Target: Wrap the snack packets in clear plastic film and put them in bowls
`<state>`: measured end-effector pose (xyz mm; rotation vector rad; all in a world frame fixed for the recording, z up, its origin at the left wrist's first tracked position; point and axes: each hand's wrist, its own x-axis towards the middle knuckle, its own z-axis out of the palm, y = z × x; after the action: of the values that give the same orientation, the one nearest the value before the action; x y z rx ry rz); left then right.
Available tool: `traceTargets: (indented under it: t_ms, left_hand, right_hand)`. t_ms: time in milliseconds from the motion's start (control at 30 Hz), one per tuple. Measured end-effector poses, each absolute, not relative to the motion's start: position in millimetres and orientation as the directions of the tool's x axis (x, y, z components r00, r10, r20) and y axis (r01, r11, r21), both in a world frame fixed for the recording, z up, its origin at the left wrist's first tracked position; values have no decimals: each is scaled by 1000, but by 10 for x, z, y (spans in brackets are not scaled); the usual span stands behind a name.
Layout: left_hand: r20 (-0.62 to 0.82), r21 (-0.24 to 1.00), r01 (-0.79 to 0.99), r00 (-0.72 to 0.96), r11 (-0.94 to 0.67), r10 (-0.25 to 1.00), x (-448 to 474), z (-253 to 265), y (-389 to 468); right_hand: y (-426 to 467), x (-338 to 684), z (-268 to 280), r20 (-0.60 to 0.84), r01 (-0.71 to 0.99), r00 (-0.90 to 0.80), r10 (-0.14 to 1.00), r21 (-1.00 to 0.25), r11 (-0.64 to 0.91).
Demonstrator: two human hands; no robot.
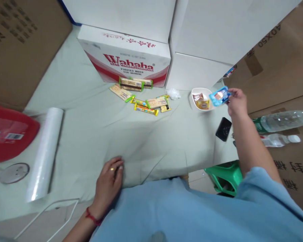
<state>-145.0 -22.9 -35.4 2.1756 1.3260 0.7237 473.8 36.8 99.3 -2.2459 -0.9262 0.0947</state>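
Note:
My right hand point(236, 101) pinches a small blue snack packet point(219, 96) by its right end. The packet is over the right rim of a white bowl point(195, 107). Inside the bowl lie a brown-and-white wrapped snack point(198, 97) and a yellow wrapped snack point(203, 105). My left hand point(109, 179) rests at the near edge of the cloth-covered table point(91, 134), its fingers curled together with nothing seen in them. Several wrapped snack bars point(131, 84) with green ends lie mid-table, beside yellow-wrapped bars point(146, 109) and a crumpled clear plastic piece point(173, 93).
A Wahaha carton point(128, 62) and white boxes point(199, 70) line the back. On the left are a roll of clear film point(45, 154), a red container point(10, 134) and a round lid point(14, 173). A black device point(223, 129), plastic bottles point(285, 121) and a green stool point(224, 176) are right.

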Motion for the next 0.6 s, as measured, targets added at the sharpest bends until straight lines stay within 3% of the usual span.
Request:
traceTargets:
  t_ms: [67, 133, 333, 533, 600]
  left_hand:
    - [242, 589, 658, 410, -469, 880, -1510, -454, -329]
    - [291, 546, 659, 431, -518, 854, -1518, -538, -405]
    - [338, 519, 665, 418, -537, 843, -1512, -636, -446]
    - [359, 510, 644, 443, -570, 822, -1537, -685, -435]
    - [376, 510, 640, 435, -575, 818, -1523, -696, -435]
  right_hand:
    - [731, 5040, 1039, 109, 554, 789, 604, -550, -625]
    - [1003, 5140, 996, 41, 581, 769, 637, -460, -672]
    - [1384, 5032, 735, -128, 765, 610, 782, -162, -623]
    - [1321, 4921, 491, -14, 846, 525, 851, 115, -520]
    - [1230, 4915, 420, 41, 866, 481, 876, 137, -481]
